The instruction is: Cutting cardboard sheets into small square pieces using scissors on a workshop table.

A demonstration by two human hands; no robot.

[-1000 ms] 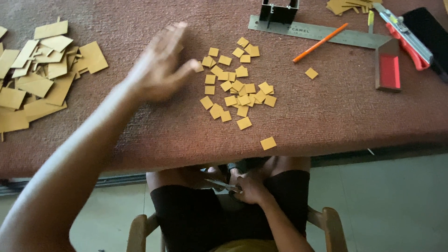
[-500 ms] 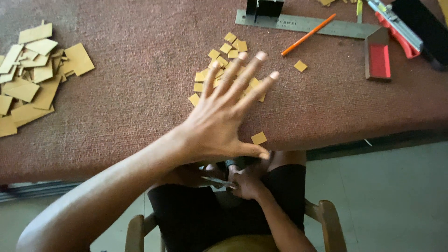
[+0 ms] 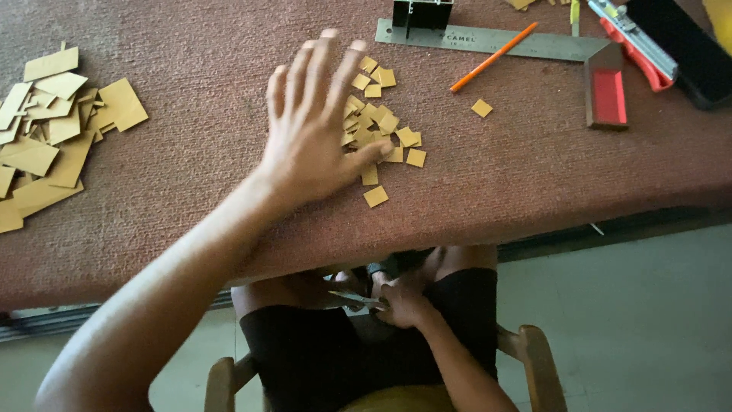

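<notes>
My left hand lies flat on the reddish-brown table cover, fingers spread, holding nothing. It covers the left part of a pile of several small tan squares; my thumb touches the pile's lower side. One square lies just below the hand, and another sits apart to the right. Below the table edge, my right hand rests in my lap, closed on a pair of scissors.
Larger tan offcuts are heaped at the left. At the back lie a metal try square with a red stock, an orange pencil, a red utility knife and a black block. I sit on a wooden chair.
My left hand swung from the left of the small squares across them, then drew back up and left to rest on the pile's left part. My right hand stayed in my lap.
</notes>
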